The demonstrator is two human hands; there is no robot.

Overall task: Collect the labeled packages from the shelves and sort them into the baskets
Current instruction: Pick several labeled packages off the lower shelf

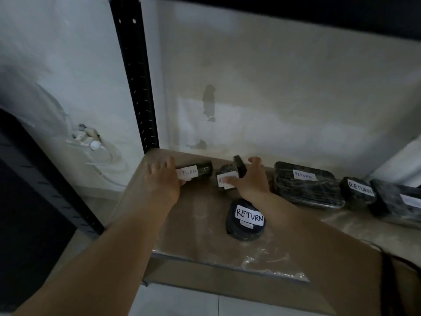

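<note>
The right hand point(249, 179) covers part of one package's label point(224, 180); the rightmost package point(398, 201) is cut off.

Dim room, stained white wall point(273, 87), black shelf upright point(134, 71), pale tiled floor point(182, 302)

Six black-wrapped packages sit on the one shelf board point(205, 252): a cylinder point(200, 171), a lumpy one point(230, 173), a round one point(246, 221), a flat wide one point(307, 185), a small one point(357, 192) and one cut off at the edge point(396, 201). Five show "RETURN" labels; the sixth's label is unreadable. Two hands reach in, the left hand point(164, 181) and the right hand point(252, 181).
</note>
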